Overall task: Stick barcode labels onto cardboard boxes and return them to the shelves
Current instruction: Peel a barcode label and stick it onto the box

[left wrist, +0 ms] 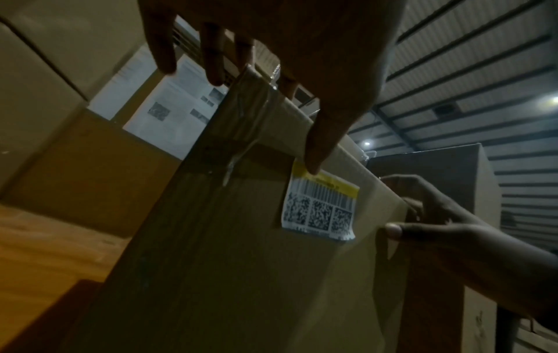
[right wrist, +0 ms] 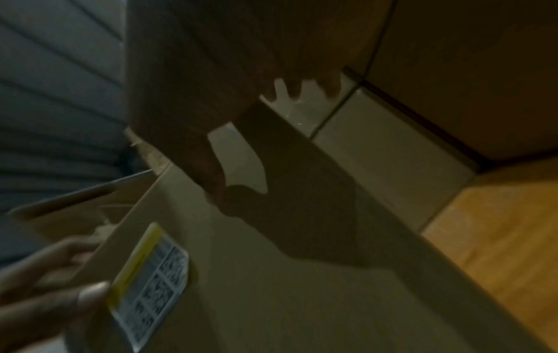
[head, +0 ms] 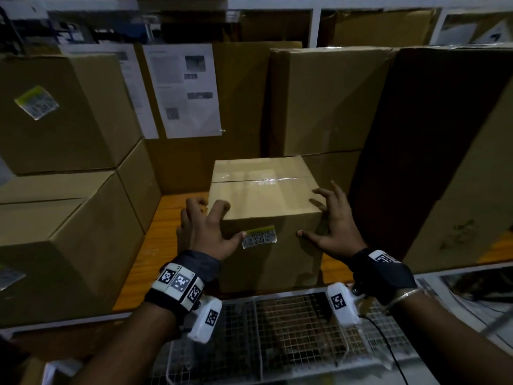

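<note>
A small taped cardboard box stands on the wooden shelf board, between bigger cartons. A white and yellow barcode label is stuck high on its front face, with the lower edge curling off a little. My left hand lies over the box's front left corner, fingers spread, and its thumb tip touches the label's upper left edge. My right hand is at the front right corner, fingers splayed over the top edge and thumb tip on the front face. In the right wrist view the label is blurred.
Stacked cartons wall the left side, and a tall dark carton stands close on the right. More boxes and printed sheets fill the back. A wire mesh cart sits below the shelf edge in front of me.
</note>
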